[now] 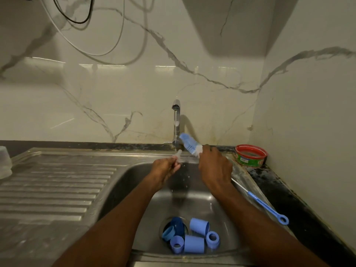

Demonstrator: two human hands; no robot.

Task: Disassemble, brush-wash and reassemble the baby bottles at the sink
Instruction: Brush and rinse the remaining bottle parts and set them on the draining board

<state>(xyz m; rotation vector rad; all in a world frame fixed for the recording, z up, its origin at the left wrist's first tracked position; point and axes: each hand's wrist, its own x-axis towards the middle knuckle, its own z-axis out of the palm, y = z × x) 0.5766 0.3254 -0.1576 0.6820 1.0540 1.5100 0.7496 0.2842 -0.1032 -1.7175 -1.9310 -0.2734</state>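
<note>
Head view: the left hand (165,167) has its fingers curled round a small clear teat (178,154), whose tip pokes up past the fingertips into the thin stream falling from the tap (176,120). The right hand (214,166) is clenched round the shaft of a bottle brush (189,143), its blue and white bristle head slanting up and to the left, just beside the tap's base and close above the teat. Both hands hover over the far half of the steel sink (138,189). Down in the basin, by the drain, lies a huddle of blue bottle parts (189,236): caps, collars and rings, touching one another. On the sink's right rim rests a thin blue-handled brush (264,206), its ring end toward the viewer. Beyond it, in the counter's corner, stands a round green tub with a red rim (251,155). At the far left edge of the ribbed draining board (54,185) stands a clear bottle (4,162), partly cut off.
</note>
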